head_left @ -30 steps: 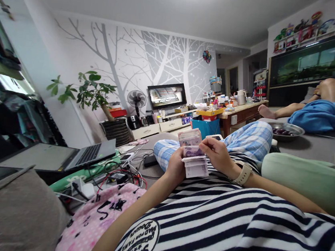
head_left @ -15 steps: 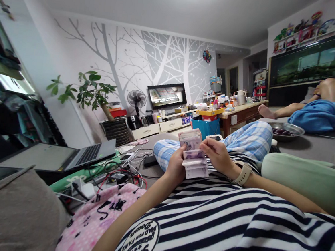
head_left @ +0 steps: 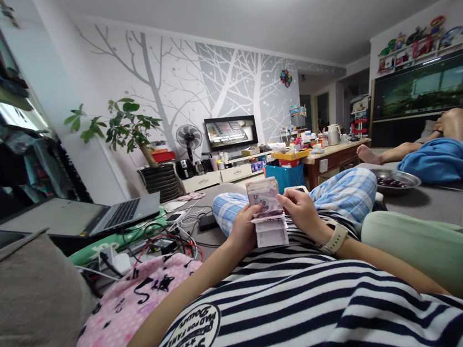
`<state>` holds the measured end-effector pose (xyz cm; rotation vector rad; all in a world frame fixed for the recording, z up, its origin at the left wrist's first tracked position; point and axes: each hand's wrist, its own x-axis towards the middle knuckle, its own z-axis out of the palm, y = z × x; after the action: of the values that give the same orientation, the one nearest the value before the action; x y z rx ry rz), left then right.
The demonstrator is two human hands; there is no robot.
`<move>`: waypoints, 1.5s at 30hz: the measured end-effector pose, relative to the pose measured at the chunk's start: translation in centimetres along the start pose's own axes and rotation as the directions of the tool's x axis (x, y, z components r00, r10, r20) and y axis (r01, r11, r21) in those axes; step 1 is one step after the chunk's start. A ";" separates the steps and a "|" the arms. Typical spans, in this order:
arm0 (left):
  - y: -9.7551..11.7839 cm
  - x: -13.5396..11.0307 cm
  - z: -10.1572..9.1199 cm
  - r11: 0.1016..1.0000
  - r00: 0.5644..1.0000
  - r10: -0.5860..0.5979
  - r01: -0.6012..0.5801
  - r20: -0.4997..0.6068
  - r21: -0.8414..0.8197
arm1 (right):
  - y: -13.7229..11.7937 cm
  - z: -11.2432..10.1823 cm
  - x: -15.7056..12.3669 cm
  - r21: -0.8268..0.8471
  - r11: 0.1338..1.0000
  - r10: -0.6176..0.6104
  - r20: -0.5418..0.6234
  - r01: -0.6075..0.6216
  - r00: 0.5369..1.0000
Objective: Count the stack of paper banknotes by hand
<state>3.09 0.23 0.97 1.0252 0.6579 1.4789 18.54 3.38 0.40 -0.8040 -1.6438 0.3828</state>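
A stack of pinkish-purple banknotes is held upright above my lap. My left hand is closed around the stack's left side, its thumb across the front. Below the thumb several banknotes fold down toward me, their pale lower ends over my striped shirt. My right hand, with a cream watch band on the wrist, pinches the right edge of the banknotes between thumb and forefinger. Its other fingers are curled in. Behind that hand a white-edged device shows only in part.
An open laptop, tangled cables and a pink blanket lie at my left. On the right are a green cushion, a metal bowl of dark round fruit and another person's bare leg. A cluttered table stands ahead.
The front banknote stands higher and shows more of its face, and the folded-down part looks shorter. My left thumb has shifted slightly; my right hand stays at the edge.
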 end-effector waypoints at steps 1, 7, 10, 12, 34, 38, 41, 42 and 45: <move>0.1 -0.1 0.0 1.000 1.000 0.001 -0.001 -0.003 0.006 | 0.0 0.0 0.0 0.004 1.000 -0.003 0.002 0.003 1.000; 0.1 0.1 0.4 1.000 0.999 -0.024 0.024 -0.027 -0.009 | -0.1 0.0 -0.2 0.044 0.998 -0.048 -0.008 0.048 0.999; 0.0 0.4 0.5 0.999 0.999 -0.030 0.029 -0.035 -0.028 | -0.2 -0.1 -0.3 0.059 0.993 -0.101 -0.021 0.102 0.995; -0.1 0.5 0.5 1.000 0.999 -0.017 0.017 -0.031 -0.019 | -0.4 -0.1 -0.4 0.066 0.987 -0.146 -0.018 0.147 0.989; -0.4 0.4 0.3 0.999 0.998 -0.048 0.048 0.027 -0.009 | -1.0 -0.2 -1.0 0.192 0.953 -0.239 -0.001 0.235 0.971; -0.2 0.4 0.5 0.996 0.996 -0.081 0.082 0.026 -0.039 | -1.0 -0.2 -1.1 0.215 0.951 -0.232 0.024 0.221 0.973; -0.1 0.5 0.6 0.994 0.995 -0.087 0.090 0.043 -0.063 | -0.9 -0.3 -1.0 0.247 0.948 -0.222 0.070 0.199 0.973; -0.1 0.5 0.6 0.994 0.996 -0.082 0.085 0.041 -0.066 | -0.9 -0.3 -1.0 0.231 0.955 -0.208 0.068 0.187 0.976; -0.2 0.4 0.4 0.995 0.997 -0.073 0.074 0.026 -0.068 | -0.5 -0.2 -0.6 0.109 0.985 -0.135 0.012 0.133 0.991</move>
<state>3.56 0.64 1.03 0.9549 0.6174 1.4137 18.59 2.59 0.33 -0.6071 -1.6703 0.3822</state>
